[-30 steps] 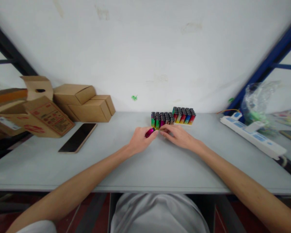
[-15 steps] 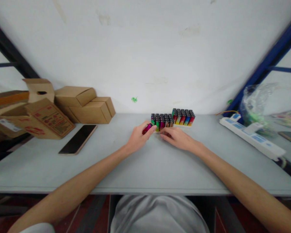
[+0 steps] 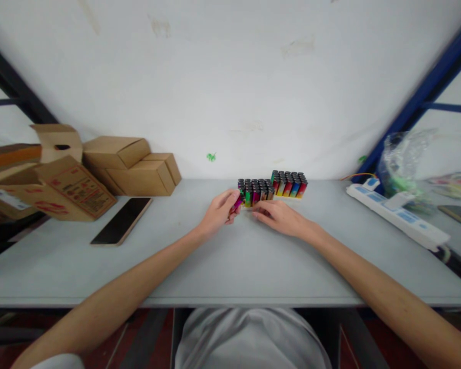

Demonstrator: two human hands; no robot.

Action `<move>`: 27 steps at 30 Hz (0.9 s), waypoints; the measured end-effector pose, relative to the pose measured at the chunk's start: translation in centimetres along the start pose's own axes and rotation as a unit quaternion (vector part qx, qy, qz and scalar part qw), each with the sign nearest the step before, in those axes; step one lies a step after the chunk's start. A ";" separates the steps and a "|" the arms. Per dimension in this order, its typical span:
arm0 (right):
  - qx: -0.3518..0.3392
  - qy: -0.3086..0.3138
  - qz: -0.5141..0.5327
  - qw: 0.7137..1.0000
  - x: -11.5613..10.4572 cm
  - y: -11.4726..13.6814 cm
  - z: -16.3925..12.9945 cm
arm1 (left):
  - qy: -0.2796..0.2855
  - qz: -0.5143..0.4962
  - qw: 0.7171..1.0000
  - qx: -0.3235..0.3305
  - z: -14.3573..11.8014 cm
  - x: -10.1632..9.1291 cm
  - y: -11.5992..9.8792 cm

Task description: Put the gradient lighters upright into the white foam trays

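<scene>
Between the thumb and fingers of my left hand (image 3: 219,211) is a purple lighter (image 3: 236,204), tilted; the fingers hide part of it. Just right of it stands a block of upright lighters (image 3: 255,193) with black tops and green, purple and brownish bodies. My right hand (image 3: 275,215) rests on the table at the front right of this block, fingers loosely bent and thumb apart. Its fingertips are at the block's front, and I see nothing held in them. Behind and to the right stands a second block of lighters (image 3: 289,185) in rainbow colours.
On the left of the grey table (image 3: 230,266) lie a phone (image 3: 122,221), an opened cardboard box (image 3: 75,187) and closed cardboard boxes (image 3: 142,174). A white power strip (image 3: 399,216) and a clear plastic bag (image 3: 405,161) are on the right. The white wall (image 3: 230,92) rises behind.
My left hand has turned, bringing the purple lighter from a slant to a steeper tilt, slightly right and closer to the near block. My right hand has stayed in place.
</scene>
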State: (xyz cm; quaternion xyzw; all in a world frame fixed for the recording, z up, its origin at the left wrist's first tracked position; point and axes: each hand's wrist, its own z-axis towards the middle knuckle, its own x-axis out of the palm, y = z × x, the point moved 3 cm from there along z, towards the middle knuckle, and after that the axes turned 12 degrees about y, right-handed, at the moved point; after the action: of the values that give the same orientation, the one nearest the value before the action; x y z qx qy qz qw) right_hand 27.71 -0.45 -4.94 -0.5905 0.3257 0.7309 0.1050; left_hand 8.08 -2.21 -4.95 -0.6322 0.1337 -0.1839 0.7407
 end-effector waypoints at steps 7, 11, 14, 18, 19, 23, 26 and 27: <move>0.002 0.002 0.000 1.000 -0.1 0.2 -0.1 | -0.012 -0.054 0.998 -0.031 0.0 0.0 -0.1; 0.001 0.003 -0.004 1.000 -0.1 0.2 0.0 | -0.015 -0.063 0.997 -0.044 0.0 0.0 0.2; -0.005 0.001 -0.006 1.000 -0.1 0.2 0.0 | -0.022 -0.065 0.996 -0.055 0.0 0.1 0.2; -0.007 0.001 -0.010 1.000 -0.1 0.1 0.0 | -0.027 -0.072 0.995 -0.067 0.0 0.1 0.1; -0.006 0.002 -0.010 1.000 -0.1 0.1 0.0 | -0.025 -0.081 0.994 -0.071 0.0 0.1 0.1; -0.002 0.006 -0.014 1.000 -0.1 0.1 0.0 | -0.010 -0.120 0.989 -0.086 -0.1 0.2 -0.2; 0.001 0.009 -0.018 1.000 -0.1 0.1 0.0 | -0.007 -0.129 0.987 -0.094 -0.2 0.3 -0.3; 0.003 0.010 -0.019 1.000 0.0 0.0 0.0 | -0.006 -0.131 0.987 -0.097 -0.2 0.3 -0.3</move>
State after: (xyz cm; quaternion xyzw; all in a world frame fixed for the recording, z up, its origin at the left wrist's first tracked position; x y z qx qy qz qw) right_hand 27.73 -0.49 -4.88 -0.6034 0.3173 0.7221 0.1175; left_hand 8.22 -2.57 -4.70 -0.7144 0.0627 -0.2614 0.6461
